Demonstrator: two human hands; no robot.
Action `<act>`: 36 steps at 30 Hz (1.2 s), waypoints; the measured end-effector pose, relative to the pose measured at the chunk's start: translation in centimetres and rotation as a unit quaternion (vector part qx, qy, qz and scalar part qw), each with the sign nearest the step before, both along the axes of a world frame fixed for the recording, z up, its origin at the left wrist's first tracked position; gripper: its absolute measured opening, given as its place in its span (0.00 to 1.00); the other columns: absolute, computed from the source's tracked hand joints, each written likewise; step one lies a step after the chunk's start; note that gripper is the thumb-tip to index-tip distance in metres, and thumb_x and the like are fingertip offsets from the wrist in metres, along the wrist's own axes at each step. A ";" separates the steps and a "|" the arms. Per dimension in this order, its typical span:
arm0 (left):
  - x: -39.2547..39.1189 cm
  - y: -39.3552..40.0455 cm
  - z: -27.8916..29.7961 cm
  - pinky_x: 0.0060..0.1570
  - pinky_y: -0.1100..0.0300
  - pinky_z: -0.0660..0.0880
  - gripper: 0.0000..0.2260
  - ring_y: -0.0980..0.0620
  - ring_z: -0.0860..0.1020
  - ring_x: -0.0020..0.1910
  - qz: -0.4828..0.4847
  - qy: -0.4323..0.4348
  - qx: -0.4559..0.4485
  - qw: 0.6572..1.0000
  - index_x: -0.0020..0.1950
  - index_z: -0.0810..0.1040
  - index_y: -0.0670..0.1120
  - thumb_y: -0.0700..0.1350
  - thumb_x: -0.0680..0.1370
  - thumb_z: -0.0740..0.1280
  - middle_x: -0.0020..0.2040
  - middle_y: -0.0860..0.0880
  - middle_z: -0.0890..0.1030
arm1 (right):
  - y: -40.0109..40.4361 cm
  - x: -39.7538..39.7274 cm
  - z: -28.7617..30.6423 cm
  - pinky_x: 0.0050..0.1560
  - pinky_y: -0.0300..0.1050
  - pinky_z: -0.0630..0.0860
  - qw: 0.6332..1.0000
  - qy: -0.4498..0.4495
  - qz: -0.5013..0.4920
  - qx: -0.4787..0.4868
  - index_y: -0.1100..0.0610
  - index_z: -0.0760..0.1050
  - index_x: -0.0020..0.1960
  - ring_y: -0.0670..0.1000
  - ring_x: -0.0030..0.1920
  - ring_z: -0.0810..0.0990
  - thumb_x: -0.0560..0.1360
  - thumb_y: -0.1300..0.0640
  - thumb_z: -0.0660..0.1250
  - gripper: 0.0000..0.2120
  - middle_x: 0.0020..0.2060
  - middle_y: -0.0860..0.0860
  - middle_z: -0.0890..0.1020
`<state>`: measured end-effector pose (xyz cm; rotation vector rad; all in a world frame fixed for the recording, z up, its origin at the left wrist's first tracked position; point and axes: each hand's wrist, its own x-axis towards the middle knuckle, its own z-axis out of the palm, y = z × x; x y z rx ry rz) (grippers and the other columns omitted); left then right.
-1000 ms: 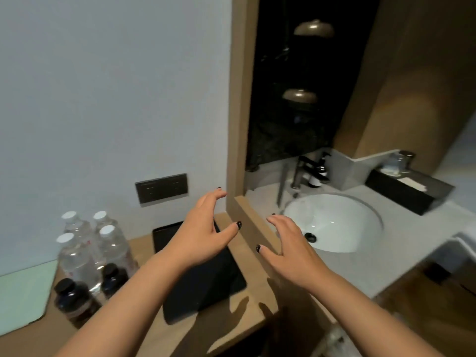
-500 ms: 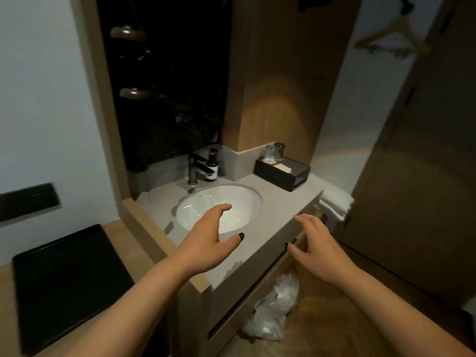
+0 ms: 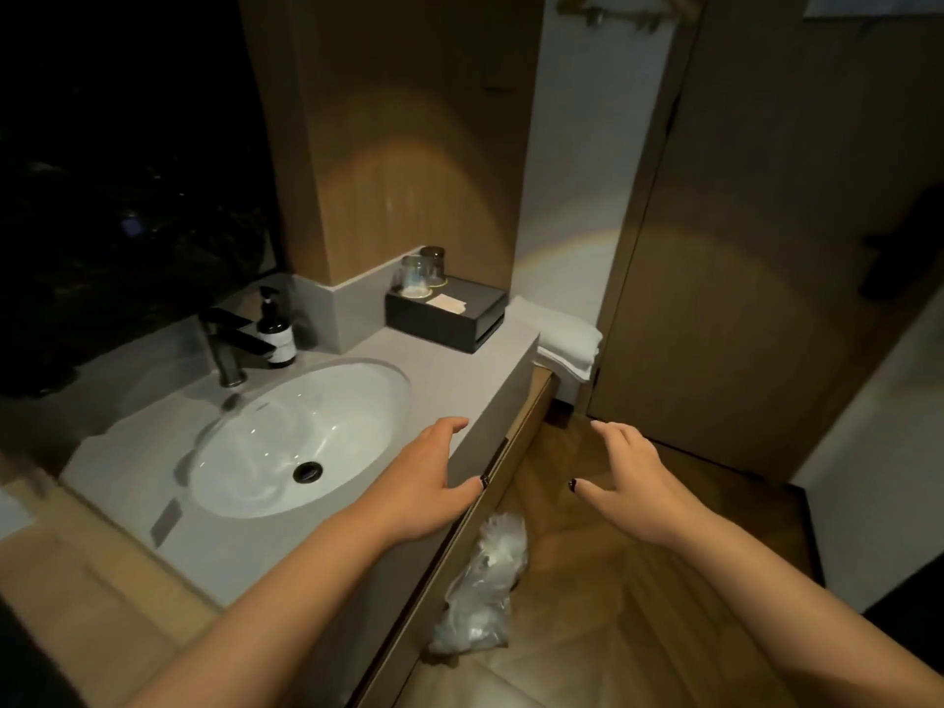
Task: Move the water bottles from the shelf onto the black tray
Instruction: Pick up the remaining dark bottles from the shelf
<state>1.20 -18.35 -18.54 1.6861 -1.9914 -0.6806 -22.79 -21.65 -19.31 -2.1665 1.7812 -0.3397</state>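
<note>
Head view. Neither the water bottles, the shelf nor the black tray is showing anywhere in this frame; the camera is looking at a washbasin worktop and the floor to its right, so the position of the task's things cannot be confirmed from here.

Risk assessment, as a judgement: with the view pointing away from the bottles and tray, any reach made now would be blind. The left hand is hovering over the front edge of the worktop, just beside the sink, and a careless sweep could be knocking the soap bottle by the tap or the glasses standing on the black box at the back. A crumpled plastic bag is lying on the wooden floor below the worktop edge, and it is posing a slip or trip hazard if the person is stepping that way. The low light is also making edges hard to judge.

Hands: the left hand is spread, fingers extended and thumb apart, holding nothing; whether it is brushing the worktop edge cannot be told. The right hand is likewise held apart, fingers loosely extended over the floor, gripping nothing and touching nothing.
</note>
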 end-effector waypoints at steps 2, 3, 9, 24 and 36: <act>-0.6 -3.8 -0.3 0.57 0.63 0.68 0.31 0.57 0.76 0.53 -0.023 -0.015 -0.001 1.000 0.75 0.55 0.52 0.54 0.76 0.65 0.75 0.52 0.62 | -3.1 0.2 -0.1 0.73 0.52 0.61 1.000 -0.010 -0.014 0.002 0.53 0.49 0.77 0.51 0.76 0.52 0.76 0.45 0.64 0.37 0.76 0.50 0.55; -0.8 -5.8 -0.3 0.61 0.61 0.67 0.31 0.53 0.74 0.61 -0.032 -0.025 0.000 0.999 0.75 0.55 0.52 0.53 0.76 0.65 0.75 0.52 0.62 | -4.8 0.3 -0.1 0.73 0.51 0.60 1.000 -0.015 -0.020 0.003 0.53 0.49 0.77 0.52 0.76 0.52 0.76 0.45 0.63 0.36 0.76 0.50 0.55; -1.6 -17.8 -0.7 0.66 0.56 0.66 0.29 0.49 0.67 0.71 -0.079 -0.087 0.018 0.993 0.74 0.57 0.51 0.53 0.77 0.65 0.75 0.50 0.63 | -14.4 0.2 0.1 0.72 0.49 0.59 0.998 -0.030 -0.057 0.000 0.53 0.50 0.77 0.52 0.76 0.53 0.76 0.45 0.63 0.36 0.76 0.50 0.55; -9.2 -37.9 -3.3 0.66 0.54 0.68 0.31 0.48 0.66 0.71 -0.127 -0.079 0.057 0.987 0.75 0.56 0.52 0.52 0.76 0.66 0.75 0.50 0.63 | -30.9 -5.8 -0.3 0.69 0.50 0.68 0.990 -0.081 -0.105 0.045 0.52 0.54 0.75 0.53 0.72 0.64 0.75 0.46 0.66 0.35 0.75 0.52 0.58; -23.1 -55.0 -3.9 0.63 0.55 0.70 0.30 0.44 0.73 0.62 -0.056 -0.042 0.099 0.993 0.75 0.57 0.50 0.52 0.76 0.66 0.74 0.50 0.65 | -49.8 -20.4 0.9 0.70 0.47 0.64 0.993 -0.082 -0.034 0.077 0.52 0.52 0.76 0.53 0.73 0.61 0.75 0.47 0.65 0.35 0.75 0.51 0.57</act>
